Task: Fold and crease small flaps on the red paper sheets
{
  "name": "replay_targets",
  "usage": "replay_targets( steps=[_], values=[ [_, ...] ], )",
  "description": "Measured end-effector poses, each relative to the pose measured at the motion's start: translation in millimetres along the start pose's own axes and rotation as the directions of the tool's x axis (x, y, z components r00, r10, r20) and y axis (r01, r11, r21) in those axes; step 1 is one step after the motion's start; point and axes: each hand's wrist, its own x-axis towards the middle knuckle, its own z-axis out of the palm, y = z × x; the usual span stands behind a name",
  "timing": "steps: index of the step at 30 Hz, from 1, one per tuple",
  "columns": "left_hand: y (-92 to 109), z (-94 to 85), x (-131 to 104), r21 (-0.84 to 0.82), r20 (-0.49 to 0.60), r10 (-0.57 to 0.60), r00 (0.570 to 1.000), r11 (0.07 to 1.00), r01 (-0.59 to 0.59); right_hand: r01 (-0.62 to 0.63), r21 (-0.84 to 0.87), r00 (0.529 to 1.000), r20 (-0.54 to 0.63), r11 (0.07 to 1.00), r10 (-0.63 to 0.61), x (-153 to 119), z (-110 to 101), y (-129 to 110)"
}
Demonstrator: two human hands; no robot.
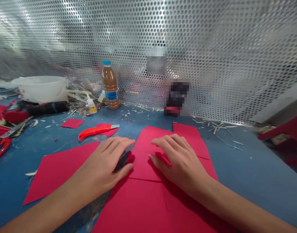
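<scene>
Red paper sheets [138, 207] lie overlapping on the blue table in front of me. My left hand [109, 161] is at their left edge, thumb and fingers apart and slightly curved. A dark patch shows between its thumb and forefinger; whether it is shadow or an object I cannot tell. Over the upper sheet, my right hand [179, 157] is bent with its fingers and thumb spread, and no object shows in it. The fingertips of both hands point toward each other across the red paper. Another red sheet [62, 170] lies beneath and beyond my left forearm.
A cutter knife with a red handle [96, 131] lies beyond my left hand near small red scraps [72, 123]. Farther back are a brown bottle [111, 85], a glue bottle [91, 105], and a white tub [43, 89]. Red-handled scissors [4, 147] sit far left. Perforated metal sheeting [211, 58] borders the table.
</scene>
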Motion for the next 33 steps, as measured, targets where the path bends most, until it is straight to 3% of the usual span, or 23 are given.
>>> replay_targets(
  steps=[3,7,11,15,23,33],
  values=[
    [-4.4,-7.2,-2.4,0.151,0.131,0.230,0.964,0.957,-0.249,0.157,-0.108,0.988,0.007,0.982,-0.157,-1.7,1.3,1.7],
    [-7.9,-12.4,-4.8,0.157,0.300,0.311,0.902,0.916,-0.368,0.256,-0.070,0.962,0.118,0.964,-0.247,-3.3,-0.9,1.1],
    [-12.9,-10.7,-4.1,0.174,0.325,0.277,0.904,0.922,-0.345,0.248,-0.018,0.953,0.181,0.969,-0.241,-6.6,0.0,4.3],
    [-14.4,-8.2,-3.4,0.168,0.316,0.254,0.914,0.933,-0.318,0.216,-0.051,0.966,0.156,0.975,-0.206,-9.1,2.4,5.5],
    [3.5,-6.7,-9.5,0.188,0.350,0.107,0.930,0.965,-0.182,0.257,-0.149,0.958,0.166,0.955,-0.232,-11.5,3.7,2.5],
    [9.6,-1.3,-15.9,0.213,0.242,0.142,0.960,0.957,-0.195,0.226,-0.148,0.968,0.143,0.963,-0.205,-10.9,4.2,1.3]
  ],
)
